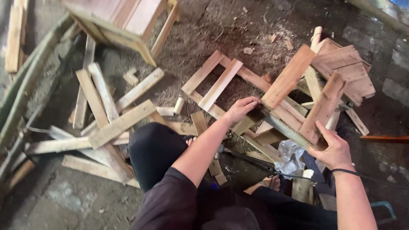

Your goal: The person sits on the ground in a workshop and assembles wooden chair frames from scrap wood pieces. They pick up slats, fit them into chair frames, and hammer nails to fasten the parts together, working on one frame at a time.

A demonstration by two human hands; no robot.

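A small frame of nailed wooden slats [294, 96] is tilted up off the dirt floor in front of me. My left hand [241, 108] grips its lower left end, fingers curled over a slat beside the reddish plank [288, 76]. My right hand [335, 149] holds the lower right end, under the brown plank [321, 108]. A long grey crosspiece [285, 130] runs between my two hands. My knees in dark trousers [155, 149] are bent below.
Loose pale planks [106, 115] lie piled at left. A wooden stool or crate [123, 23] stands at the top left. More stacked boards [345, 68] sit at the right. A crumpled plastic bag [292, 155] and a black cable [251, 159] lie near my feet.
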